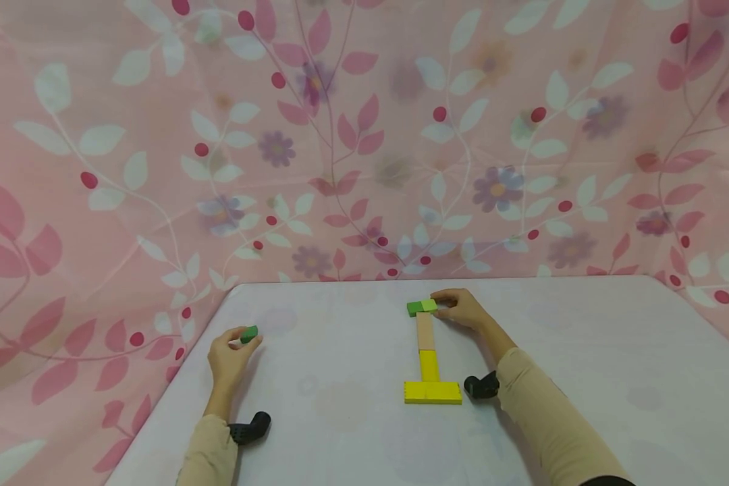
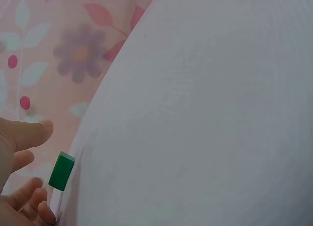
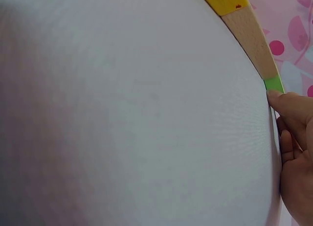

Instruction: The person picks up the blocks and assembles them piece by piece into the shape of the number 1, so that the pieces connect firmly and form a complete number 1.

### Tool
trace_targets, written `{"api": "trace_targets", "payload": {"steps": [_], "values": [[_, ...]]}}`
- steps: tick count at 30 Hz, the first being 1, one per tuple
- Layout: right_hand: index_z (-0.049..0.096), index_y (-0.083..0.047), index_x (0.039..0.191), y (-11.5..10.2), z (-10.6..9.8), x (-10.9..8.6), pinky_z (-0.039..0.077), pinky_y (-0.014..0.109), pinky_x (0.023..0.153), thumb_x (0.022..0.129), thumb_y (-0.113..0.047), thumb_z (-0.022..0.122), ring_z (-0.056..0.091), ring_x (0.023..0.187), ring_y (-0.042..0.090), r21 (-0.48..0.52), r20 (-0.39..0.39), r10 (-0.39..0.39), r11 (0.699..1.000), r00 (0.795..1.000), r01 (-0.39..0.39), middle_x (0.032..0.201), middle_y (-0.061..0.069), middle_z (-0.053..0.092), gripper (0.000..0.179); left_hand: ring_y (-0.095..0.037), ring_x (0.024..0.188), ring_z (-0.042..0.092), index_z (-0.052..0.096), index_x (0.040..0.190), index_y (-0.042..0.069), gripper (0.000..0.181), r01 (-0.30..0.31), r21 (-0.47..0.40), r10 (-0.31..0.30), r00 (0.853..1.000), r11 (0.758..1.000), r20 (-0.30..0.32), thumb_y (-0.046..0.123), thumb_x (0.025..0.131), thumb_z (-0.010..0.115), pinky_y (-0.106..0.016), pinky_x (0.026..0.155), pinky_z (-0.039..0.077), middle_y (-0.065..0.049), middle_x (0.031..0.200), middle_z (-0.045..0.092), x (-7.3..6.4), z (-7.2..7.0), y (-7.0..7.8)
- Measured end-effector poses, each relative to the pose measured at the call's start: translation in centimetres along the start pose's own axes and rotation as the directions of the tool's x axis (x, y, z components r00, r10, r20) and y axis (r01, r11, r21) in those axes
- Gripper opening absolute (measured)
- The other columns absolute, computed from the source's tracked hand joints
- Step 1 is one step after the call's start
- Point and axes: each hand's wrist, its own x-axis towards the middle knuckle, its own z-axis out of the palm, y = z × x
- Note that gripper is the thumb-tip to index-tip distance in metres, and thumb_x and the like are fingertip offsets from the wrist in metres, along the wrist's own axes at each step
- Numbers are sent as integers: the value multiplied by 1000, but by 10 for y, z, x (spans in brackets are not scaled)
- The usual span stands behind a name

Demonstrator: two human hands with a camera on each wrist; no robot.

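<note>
In the head view my left hand is around a small dark green block at the table's left. The left wrist view shows a gap between the thumb and this block, with the other fingers spread apart below. My right hand pinches a light green block between thumb and fingers. That block lies against another dark green block, at the top end of a natural wood block. Only a corner of the light green block shows in the right wrist view.
Below the wood block come a yellow block and a wider yellow block lying crosswise. All stand on a white-covered table. Behind it hangs a pink floral cloth. Black devices are worn at both wrists.
</note>
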Motion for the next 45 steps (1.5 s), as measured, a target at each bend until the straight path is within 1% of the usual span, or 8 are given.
{"api": "trace_targets", "payload": {"steps": [4, 11, 19, 30, 31, 34, 39, 45], "values": [[57, 15, 117, -10, -1, -4, 43, 50, 95, 81, 4, 67, 55, 107, 41, -2, -2, -9, 1000, 1000, 9, 116, 29, 59, 38, -41, 98, 51, 55, 123, -10, 56, 39, 23, -40, 998, 999, 52, 14, 76, 74, -49, 85, 39, -35, 115, 53, 1, 0, 0], [53, 21, 114, -37, -4, -13, 40, 56, 93, 81, 10, 63, 52, 105, 49, 23, 10, -24, 999, 1000, 24, 114, 37, 55, 37, -42, 100, 51, 54, 122, -11, 54, 11, 108, -29, 986, 994, 165, 13, 77, 71, -52, 88, 37, -35, 114, 54, 3, 1, -1], [56, 15, 116, -5, 0, -3, 42, 50, 95, 82, 3, 67, 55, 107, 41, 7, 7, -15, 1000, 1000, 15, 116, 29, 59, 38, -50, 114, 45, 41, 130, -17, 65, -64, 207, 11, 970, 976, 245, 12, 79, 69, -57, 97, 33, -38, 122, 48, 7, -3, -1], [60, 11, 116, -1, 0, -2, 44, 47, 94, 81, -4, 68, 56, 106, 37, 21, -5, -17, 1000, 1000, 17, 115, 25, 61, 39, -51, 120, 40, 42, 130, -17, 62, -128, 266, 34, 943, 955, 331, 16, 83, 65, -57, 100, 31, -38, 129, 44, 15, -7, -4], [62, 7, 115, 0, -1, -2, 47, 41, 92, 81, -7, 70, 59, 104, 31, 39, -8, -52, 998, 999, 52, 113, 21, 64, 38, -51, 119, 40, 42, 130, -17, 62, -135, 269, 39, 941, 953, 335, 16, 82, 65, -58, 99, 31, -39, 128, 44, 16, -8, -4], [63, 6, 115, 1, -2, -2, 47, 40, 91, 80, -9, 71, 59, 102, 30, 42, -3, -65, 997, 998, 65, 112, 19, 65, 38, -52, 115, 42, 43, 129, -15, 62, -139, 281, 35, 938, 949, 345, 18, 82, 66, -59, 95, 34, -39, 123, 46, 21, -8, -6], [59, 10, 118, -4, 0, -1, 41, 49, 97, 81, -1, 68, 54, 110, 38, 10, 1, 27, 1000, 1000, -27, 118, 25, 60, 39, -50, 110, 47, 47, 128, -13, 57, -130, 310, 17, 940, 942, 342, 17, 82, 64, -58, 90, 38, -36, 115, 52, 25, -7, -7], [57, 13, 118, -6, 0, -3, 40, 51, 97, 81, 0, 68, 53, 111, 41, 21, 2, 17, 1000, 1000, -17, 119, 28, 58, 40, -48, 105, 51, 55, 116, -17, 44, -101, 284, 12, 954, 953, 300, 11, 82, 63, -55, 90, 39, -34, 108, 58, 23, -7, -8]]}}
